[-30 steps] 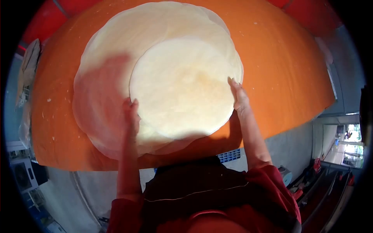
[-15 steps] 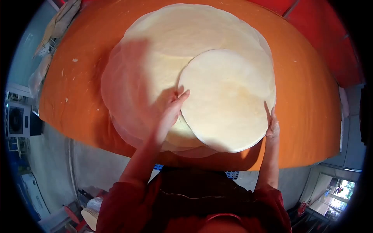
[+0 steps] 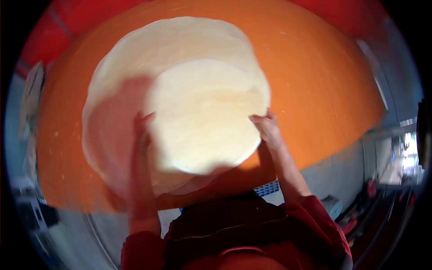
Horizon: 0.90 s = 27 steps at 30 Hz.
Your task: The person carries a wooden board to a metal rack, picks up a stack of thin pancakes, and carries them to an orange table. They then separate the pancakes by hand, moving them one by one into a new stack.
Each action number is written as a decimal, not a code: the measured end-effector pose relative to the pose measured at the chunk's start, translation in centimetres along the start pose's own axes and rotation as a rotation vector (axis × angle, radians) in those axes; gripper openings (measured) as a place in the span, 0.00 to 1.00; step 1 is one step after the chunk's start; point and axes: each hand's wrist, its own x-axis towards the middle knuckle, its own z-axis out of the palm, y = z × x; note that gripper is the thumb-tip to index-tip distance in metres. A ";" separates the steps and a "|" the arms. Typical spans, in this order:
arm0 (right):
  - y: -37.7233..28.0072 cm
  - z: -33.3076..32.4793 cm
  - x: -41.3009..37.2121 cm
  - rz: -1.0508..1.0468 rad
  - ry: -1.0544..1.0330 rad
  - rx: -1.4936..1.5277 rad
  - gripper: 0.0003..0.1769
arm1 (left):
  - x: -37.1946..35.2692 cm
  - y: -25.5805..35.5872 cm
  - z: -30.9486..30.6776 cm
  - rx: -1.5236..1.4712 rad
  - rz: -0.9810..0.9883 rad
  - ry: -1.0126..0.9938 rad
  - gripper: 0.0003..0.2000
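A thick, off-white round dough sheet lies over a pile of larger, thin round sheets, overlapping their right part. My left hand, blurred and in shadow, is at its left edge with the thumb against the rim. Gripping the right edge is my right hand, its thumb over the top face and its other fingers hidden at the rim. The front edge of the dough sheet sits close to the near side of the table.
The pile rests on a large orange-covered table, with a few pale flakes scattered on it. A blue crate shows under the near edge. Red panels stand behind the table, and a bright doorway is at the right.
My view has swung, so the table and pile sit further left in the picture. Both hands remain at the dough sheet's sides; my right thumb now reaches over its top face.
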 end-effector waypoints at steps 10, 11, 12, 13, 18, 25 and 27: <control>-19.9 -25.8 -0.6 -0.287 0.076 -0.137 0.22 | -10.6 7.0 34.1 -0.224 0.238 -0.253 0.19; -20.8 -29.4 -0.5 -0.258 0.167 -0.260 0.20 | -11.3 5.1 37.2 -0.092 0.234 -0.271 0.19; -21.0 -33.3 0.1 -0.226 0.260 -0.382 0.19 | -11.7 2.9 40.2 0.041 0.226 -0.291 0.20; -20.3 -36.3 0.9 -0.128 0.434 -0.778 0.16 | -12.9 2.2 42.8 0.130 0.072 -0.307 0.19; -15.7 -43.9 1.8 -0.087 0.479 -0.516 0.17 | -15.0 2.6 46.6 0.511 0.088 -0.357 0.20; -17.0 -42.9 0.4 0.002 0.275 -0.412 0.18 | -13.8 -0.3 46.4 0.449 0.121 -0.300 0.19; -17.5 -41.8 -1.8 0.014 0.154 -0.246 0.19 | -13.1 0.6 45.4 0.230 -0.171 -0.327 0.13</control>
